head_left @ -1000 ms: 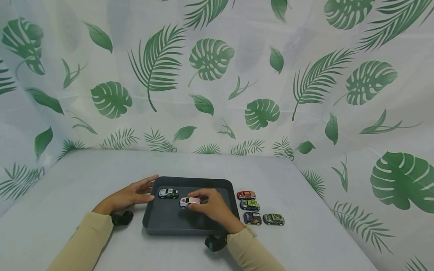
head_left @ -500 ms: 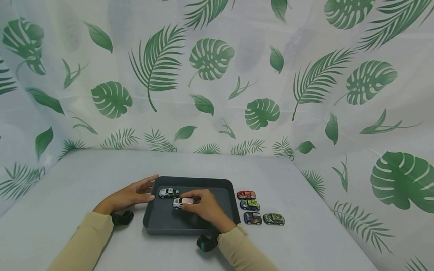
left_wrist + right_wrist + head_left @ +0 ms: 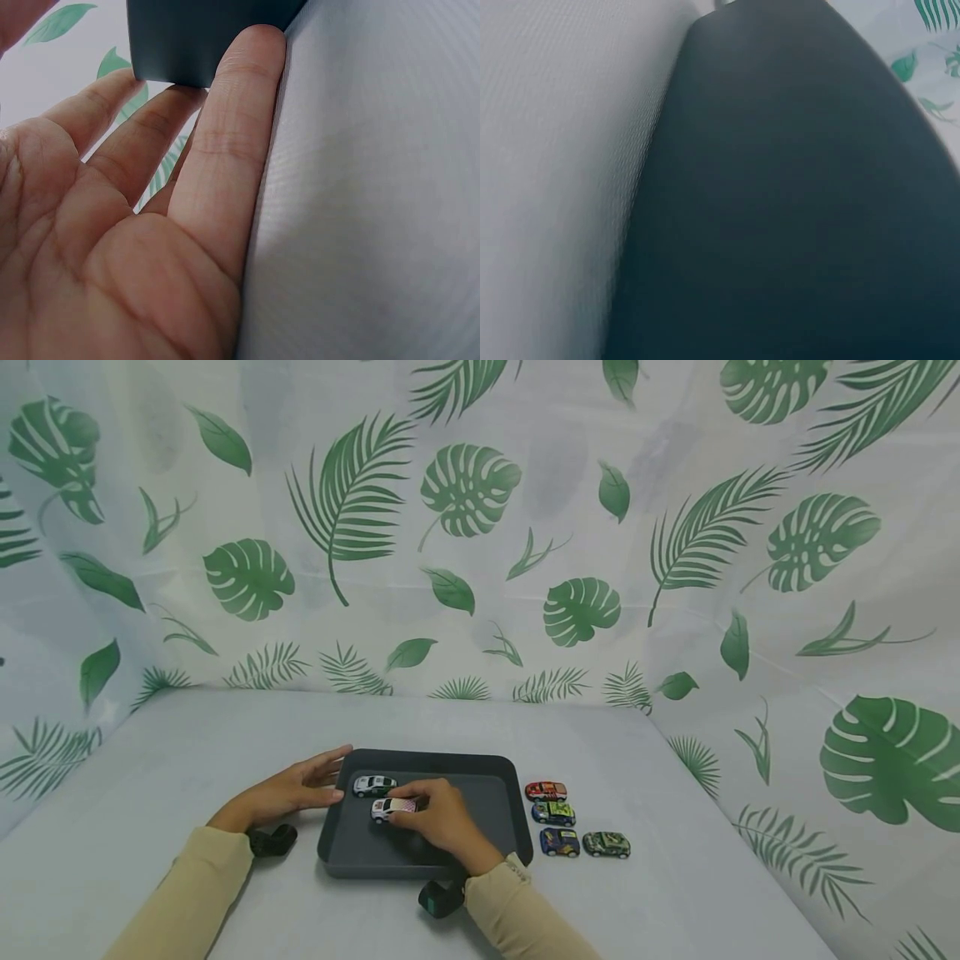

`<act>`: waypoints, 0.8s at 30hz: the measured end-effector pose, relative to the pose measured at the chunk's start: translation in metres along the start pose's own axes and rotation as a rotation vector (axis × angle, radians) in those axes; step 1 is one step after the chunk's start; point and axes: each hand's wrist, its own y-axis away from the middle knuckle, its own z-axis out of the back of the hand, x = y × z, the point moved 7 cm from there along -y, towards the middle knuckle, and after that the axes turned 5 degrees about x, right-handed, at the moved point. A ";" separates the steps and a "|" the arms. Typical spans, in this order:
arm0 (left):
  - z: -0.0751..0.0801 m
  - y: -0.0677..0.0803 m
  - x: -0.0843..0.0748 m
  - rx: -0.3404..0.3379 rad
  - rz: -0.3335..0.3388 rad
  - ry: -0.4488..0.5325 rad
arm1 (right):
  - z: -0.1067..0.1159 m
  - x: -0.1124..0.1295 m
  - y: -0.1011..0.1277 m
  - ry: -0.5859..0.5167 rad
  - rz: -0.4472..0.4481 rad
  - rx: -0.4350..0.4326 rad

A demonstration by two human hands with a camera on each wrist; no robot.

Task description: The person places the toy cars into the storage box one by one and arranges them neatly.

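In the head view my right hand (image 3: 444, 820) pinches a white toy car with a pink patterned rear (image 3: 393, 809) between thumb and fingers, low over the left part of a dark grey tray (image 3: 480, 860). Just behind it in the tray stands a white-and-dark toy car (image 3: 374, 786). My left hand (image 3: 288, 793) rests at the tray's left side. The left wrist view shows its straight fingers (image 3: 225, 142) touching the outer tray wall (image 3: 187, 37). Only the tray's outer wall (image 3: 780, 187) fills the right wrist view, so the right hand is hidden there.
Right of the tray, on the white table (image 3: 697, 893), stand a red toy car (image 3: 546, 791), a blue-and-yellow one (image 3: 553, 813), a dark blue one (image 3: 559, 842) and a camouflage one (image 3: 607, 844). A leaf-printed curtain (image 3: 480, 552) surrounds the table's back and sides.
My right hand has moved left across the tray with the white-and-pink toy car, bringing it nearer to the white-and-dark one. The left hand has stayed at the tray's side.
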 end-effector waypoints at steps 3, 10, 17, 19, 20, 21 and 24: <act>-0.001 -0.001 0.000 0.000 0.003 0.010 | -0.003 0.001 -0.002 0.011 -0.007 -0.001; -0.001 -0.001 0.000 0.003 0.000 0.015 | -0.010 0.004 -0.005 0.061 -0.009 0.002; 0.000 -0.002 0.000 0.007 0.010 0.028 | -0.017 0.006 -0.009 0.116 -0.032 0.001; 0.000 -0.002 0.001 0.009 0.010 0.028 | -0.019 0.007 -0.010 0.127 -0.037 0.001; 0.001 -0.002 0.001 0.010 0.010 0.028 | -0.020 0.007 -0.011 0.134 -0.036 0.001; 0.001 -0.002 0.002 0.008 0.013 0.029 | -0.021 0.008 -0.011 0.145 -0.036 0.000; 0.002 -0.002 0.003 0.004 0.016 0.021 | -0.023 0.009 -0.014 0.167 -0.036 -0.001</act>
